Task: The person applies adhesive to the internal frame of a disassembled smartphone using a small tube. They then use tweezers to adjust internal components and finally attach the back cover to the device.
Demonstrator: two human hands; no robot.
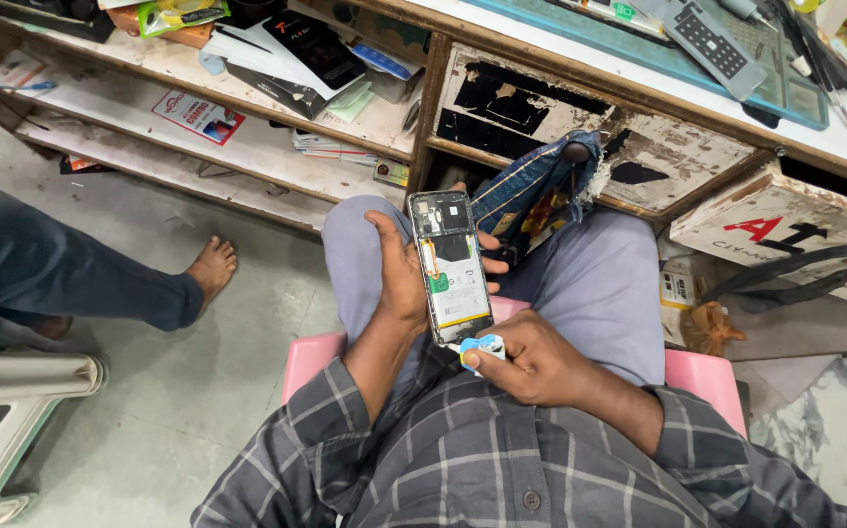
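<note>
My left hand [402, 279] grips an opened smartphone [451, 266] with its back cover off, so the battery and circuit boards show. It holds the phone upright over my lap, thumb on the left edge and fingers behind. My right hand [531, 360] is closed around a small blue and white tool [480, 348], whose tip touches the phone's bottom edge. I sit on a pink stool [308, 356] in grey trousers and a checked shirt.
A worn wooden drawer unit [580, 108] with a blue cloth bag [531, 191] hanging from its knob stands ahead. Shelves [247, 137] with boxes and papers are at the left. Another person's leg and bare foot [210, 266] rest on the floor at the left.
</note>
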